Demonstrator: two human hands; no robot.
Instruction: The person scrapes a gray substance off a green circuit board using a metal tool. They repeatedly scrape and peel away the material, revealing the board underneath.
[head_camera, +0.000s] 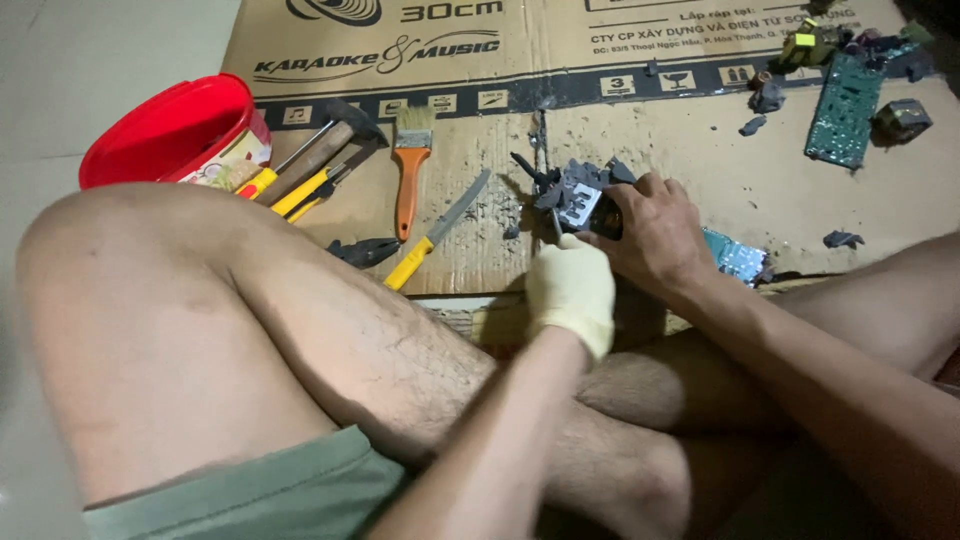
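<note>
Two hands meet at the centre of the scene, over a sheet of brown cardboard (620, 140) spread on the floor. We see the left hand (572, 290) in a pale glove, curled shut with its knuckles toward us; whether it grips a tool we cannot tell, since its fingers are turned away. The bare right hand (655, 235) closes over a grey, broken electrical part (575, 195), holding it down against the cardboard. The part lies just beyond both hands, with jagged dark fragments standing out around its pale middle.

To the left of the part, we find a knife with a yellow handle (435, 235) lying at an angle, and beside it a paintbrush with an orange handle (408, 165). Farther left, a hammer (335, 140) and yellow-handled screwdrivers (295, 190) rest together against a red bowl (165, 130). A dark pair of pliers (365, 250) lies near the knife.

At the far right, a green circuit board (845, 110) sits well apart from the hands, with small grey scraps (765, 98) scattered near it. The person's bare crossed legs (250, 330) fill the near side.
</note>
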